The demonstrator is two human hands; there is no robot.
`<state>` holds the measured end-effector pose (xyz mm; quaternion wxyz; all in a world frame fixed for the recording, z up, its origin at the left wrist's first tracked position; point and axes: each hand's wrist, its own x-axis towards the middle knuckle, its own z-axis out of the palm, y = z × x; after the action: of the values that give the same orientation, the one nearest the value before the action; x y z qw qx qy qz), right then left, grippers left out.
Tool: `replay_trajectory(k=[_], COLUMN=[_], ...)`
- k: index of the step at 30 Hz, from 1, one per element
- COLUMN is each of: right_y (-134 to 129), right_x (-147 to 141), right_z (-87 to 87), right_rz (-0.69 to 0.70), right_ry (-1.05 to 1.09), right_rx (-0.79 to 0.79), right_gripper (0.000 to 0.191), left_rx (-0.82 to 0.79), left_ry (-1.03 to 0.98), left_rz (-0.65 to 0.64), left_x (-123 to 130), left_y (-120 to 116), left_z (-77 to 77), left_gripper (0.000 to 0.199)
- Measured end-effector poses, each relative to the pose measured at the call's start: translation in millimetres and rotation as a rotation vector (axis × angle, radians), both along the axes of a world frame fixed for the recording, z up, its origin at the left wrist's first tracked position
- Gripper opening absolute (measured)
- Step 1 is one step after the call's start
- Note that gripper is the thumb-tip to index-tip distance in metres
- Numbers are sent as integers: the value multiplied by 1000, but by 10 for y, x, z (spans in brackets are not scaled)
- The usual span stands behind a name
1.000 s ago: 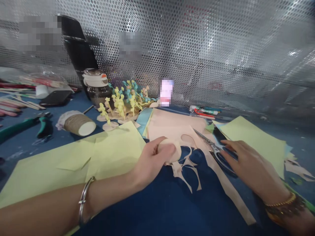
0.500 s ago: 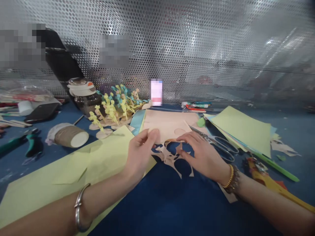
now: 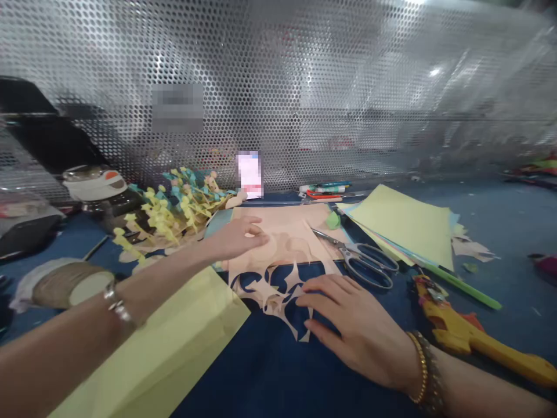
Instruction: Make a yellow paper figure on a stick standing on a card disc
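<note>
My left hand [image 3: 237, 236] is over the pale pink paper sheet [image 3: 291, 220], thumb and fingers apart, with nothing visible between them. A faint round outline shows on the paper beside the thumb. My right hand [image 3: 343, 319] hovers or rests with its fingers spread at the edge of a pink paper scrap [image 3: 272, 302] that has round holes cut out of it; whether it touches the scrap I cannot tell. Scissors [image 3: 368, 261] with grey handles lie past the right hand, their blades on the pink sheet.
Yellow paper [image 3: 183, 342] lies beneath my left forearm. At the left stand paper flowers [image 3: 174, 209], a lidded jar [image 3: 102, 194] and a tipped twine-wrapped cup [image 3: 65, 284]. On the right are stacked coloured sheets [image 3: 404, 223], a green pen-like stick [image 3: 465, 287] and a yellow glue gun [image 3: 478, 339].
My left hand has let go of the pink sheet's near edge and moved farther out over it. My right hand has drawn back toward me. The view has turned rightward.
</note>
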<state>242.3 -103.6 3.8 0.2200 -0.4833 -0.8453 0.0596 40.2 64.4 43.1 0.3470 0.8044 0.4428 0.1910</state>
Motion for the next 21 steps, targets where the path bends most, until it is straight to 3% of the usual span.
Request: replay_trajectory(k=[4,10,13,16,19,21], right_y=[25,58,50,32,11,3], right_x=[30,81,89,94,96,96], right_z=[-8,14,35,52,58,52], right_rz=[11,34,63,90,86,64], right_ry=[-18,8,25,69,82,74], right_rx=[-27,-51,-7,63,103,111], right_gripper=[26,21,21,23,25,27], left_rx=[-42,-123,-162,-181,-182,-156], left_ry=[41,85,89,21,-113,-195], left_rz=[-66,-93,-92,-54,89,216], left_x=[128,179,158,80,-47,-131], left_y=[369,466,489,547,629,680], left_z=[-66,-89,70,370,627,660], left_gripper=[13,24,23,13,34,41])
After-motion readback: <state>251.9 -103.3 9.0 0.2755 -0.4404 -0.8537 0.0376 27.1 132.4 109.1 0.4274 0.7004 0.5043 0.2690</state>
